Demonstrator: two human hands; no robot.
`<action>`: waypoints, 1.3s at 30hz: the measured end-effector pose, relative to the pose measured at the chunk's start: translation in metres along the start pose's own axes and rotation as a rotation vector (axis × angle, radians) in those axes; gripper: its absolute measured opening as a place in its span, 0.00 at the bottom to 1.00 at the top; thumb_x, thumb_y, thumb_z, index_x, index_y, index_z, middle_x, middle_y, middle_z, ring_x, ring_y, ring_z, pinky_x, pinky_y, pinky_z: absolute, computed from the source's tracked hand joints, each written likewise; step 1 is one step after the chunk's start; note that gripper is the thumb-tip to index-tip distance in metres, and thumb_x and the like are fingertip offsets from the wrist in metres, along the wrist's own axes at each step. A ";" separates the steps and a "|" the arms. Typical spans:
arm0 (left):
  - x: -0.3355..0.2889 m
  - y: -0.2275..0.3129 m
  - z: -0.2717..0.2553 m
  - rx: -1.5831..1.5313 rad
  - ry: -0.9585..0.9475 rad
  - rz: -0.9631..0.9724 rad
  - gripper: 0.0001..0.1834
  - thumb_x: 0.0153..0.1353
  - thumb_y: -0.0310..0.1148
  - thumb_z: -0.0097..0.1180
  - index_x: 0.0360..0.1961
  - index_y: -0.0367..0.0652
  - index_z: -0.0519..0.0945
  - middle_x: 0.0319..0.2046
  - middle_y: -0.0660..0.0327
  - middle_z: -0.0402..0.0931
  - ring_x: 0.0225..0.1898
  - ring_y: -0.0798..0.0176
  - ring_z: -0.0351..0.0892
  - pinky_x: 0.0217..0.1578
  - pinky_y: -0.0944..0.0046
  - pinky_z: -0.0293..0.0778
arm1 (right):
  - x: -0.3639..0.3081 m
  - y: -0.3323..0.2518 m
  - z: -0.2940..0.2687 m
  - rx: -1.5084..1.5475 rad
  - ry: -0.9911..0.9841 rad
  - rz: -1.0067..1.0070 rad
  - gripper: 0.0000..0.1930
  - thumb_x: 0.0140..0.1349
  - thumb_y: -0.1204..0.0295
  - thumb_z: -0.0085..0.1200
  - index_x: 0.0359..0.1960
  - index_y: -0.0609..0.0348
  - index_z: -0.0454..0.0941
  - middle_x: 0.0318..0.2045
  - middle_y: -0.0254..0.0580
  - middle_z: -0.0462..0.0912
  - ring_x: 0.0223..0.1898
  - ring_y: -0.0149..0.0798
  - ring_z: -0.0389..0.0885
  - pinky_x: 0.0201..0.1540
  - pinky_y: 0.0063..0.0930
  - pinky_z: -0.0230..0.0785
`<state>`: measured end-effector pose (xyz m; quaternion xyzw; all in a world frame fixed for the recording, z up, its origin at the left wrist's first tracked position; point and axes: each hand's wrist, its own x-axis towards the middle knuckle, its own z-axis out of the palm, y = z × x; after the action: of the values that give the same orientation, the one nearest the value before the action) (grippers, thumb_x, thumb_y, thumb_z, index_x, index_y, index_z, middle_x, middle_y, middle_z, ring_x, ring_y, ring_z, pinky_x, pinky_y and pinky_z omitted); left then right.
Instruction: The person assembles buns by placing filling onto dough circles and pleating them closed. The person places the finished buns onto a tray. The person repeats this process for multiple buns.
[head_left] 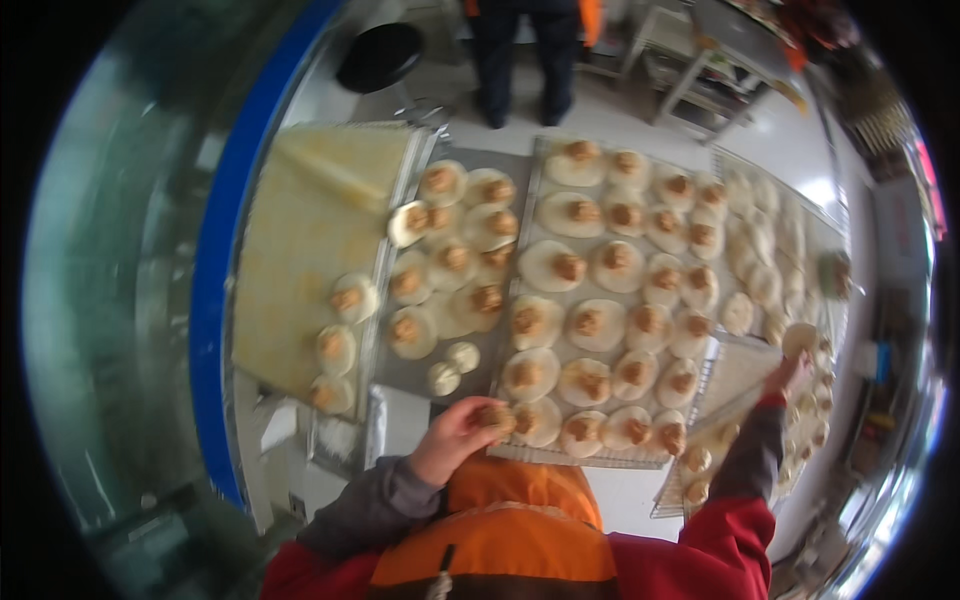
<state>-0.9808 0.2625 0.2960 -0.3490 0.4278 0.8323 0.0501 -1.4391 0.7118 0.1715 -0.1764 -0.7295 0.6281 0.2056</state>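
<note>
My left hand (455, 440) is closed, its fingers pinched round a lump of brown filling (494, 418) at the near left corner of the middle tray. Whether dough lies under that lump is hidden by the fingers. Rows of flat dough rounds (598, 326), each topped with brown filling, cover this middle tray (560, 458). Stretched out to the right, my right hand (790, 376) grips the near edge of a flat dough round (800, 340) above the right-hand racks. Its fingers are somewhat blurred.
Left of the middle tray, a grey surface (390, 368) carries more topped rounds and two pleated buns (453, 368). Beyond it lies a yellowish tray (300, 240). Plain dough pieces (765, 285) crowd the right tray. A person (525, 60) stands across the table near a black stool (381, 57).
</note>
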 end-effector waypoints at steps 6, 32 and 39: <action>0.002 0.010 0.013 0.291 -0.119 0.318 0.22 0.64 0.22 0.59 0.59 0.38 0.72 0.55 0.61 0.76 0.50 0.69 0.78 0.47 0.67 0.77 | -0.243 -0.112 0.033 -0.254 -0.891 0.208 0.12 0.71 0.68 0.52 0.52 0.59 0.73 0.44 0.36 0.76 0.43 0.29 0.75 0.44 0.26 0.71; -0.086 0.041 -0.205 0.568 0.465 0.544 0.23 0.59 0.19 0.60 0.56 0.38 0.74 0.50 0.56 0.73 0.33 0.67 0.78 0.31 0.71 0.73 | -0.602 -0.129 0.405 -0.122 -1.808 0.315 0.19 0.69 0.66 0.56 0.56 0.66 0.73 0.47 0.41 0.82 0.47 0.34 0.82 0.50 0.28 0.76; -0.093 0.011 -0.219 0.455 0.512 0.505 0.21 0.62 0.21 0.58 0.57 0.39 0.74 0.50 0.56 0.75 0.34 0.67 0.79 0.32 0.70 0.73 | -0.611 -0.102 0.443 -0.538 -1.555 -0.875 0.24 0.57 0.53 0.63 0.43 0.63 0.80 0.39 0.55 0.80 0.44 0.59 0.80 0.48 0.45 0.74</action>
<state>-0.7975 0.1117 0.2763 -0.4086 0.6711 0.5895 -0.1874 -1.1488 0.0078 0.1686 0.5426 -0.7848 0.2462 -0.1702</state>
